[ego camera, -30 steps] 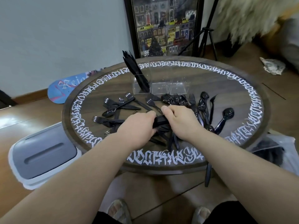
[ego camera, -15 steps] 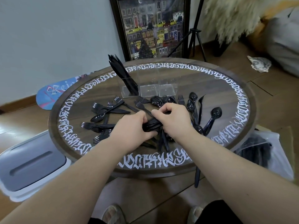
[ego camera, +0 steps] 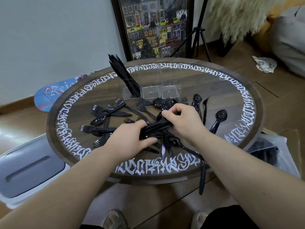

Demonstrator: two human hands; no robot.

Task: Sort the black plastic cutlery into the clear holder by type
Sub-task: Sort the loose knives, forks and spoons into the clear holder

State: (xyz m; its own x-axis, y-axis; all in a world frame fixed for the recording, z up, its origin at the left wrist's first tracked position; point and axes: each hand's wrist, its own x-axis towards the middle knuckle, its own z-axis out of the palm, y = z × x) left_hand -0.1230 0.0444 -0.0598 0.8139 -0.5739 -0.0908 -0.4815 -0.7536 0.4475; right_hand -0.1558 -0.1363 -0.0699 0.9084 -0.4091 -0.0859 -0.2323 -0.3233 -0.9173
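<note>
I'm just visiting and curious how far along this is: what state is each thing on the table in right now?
Clear holder: upright; left compartment filled, other two look empty.
Knives in holder: standing, leaning left.
Bundle of cutlery: gripped by both hands.
Left hand: curled around bundle.
Right hand: pinching bundle's far end.
Loose forks: scattered, unsorted.
Loose spoons: lying flat, unsorted.

Framed painting (ego camera: 152,27), tripod (ego camera: 197,33), skateboard (ego camera: 49,95)

Framed painting (ego camera: 155,27) leans on pale wall (ego camera: 57,38), wooden floor (ego camera: 272,90).
</note>
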